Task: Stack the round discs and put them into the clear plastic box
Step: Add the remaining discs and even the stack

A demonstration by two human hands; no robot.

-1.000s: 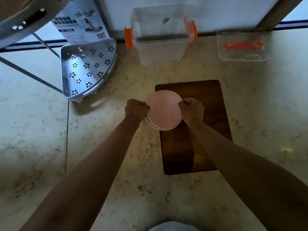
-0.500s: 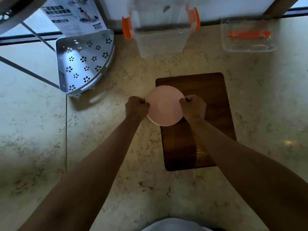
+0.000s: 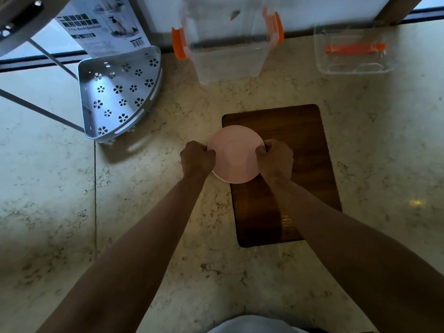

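A stack of pink round discs is held between both hands over the top-left corner of a dark wooden board. My left hand grips the stack's left edge and my right hand grips its right edge. A white rim of a lower disc shows at the bottom of the stack. The clear plastic box with orange latches stands open at the far edge, straight beyond the discs.
A perforated metal corner shelf lies at the left, with a printed carton behind it and thin metal legs crossing the floor. The box's clear lid with an orange handle lies at the far right. The surface is marble-patterned stone.
The discs' edges have been squared up into a neater stack and it has shifted slightly toward the box. Both hands keep their grip on its sides.
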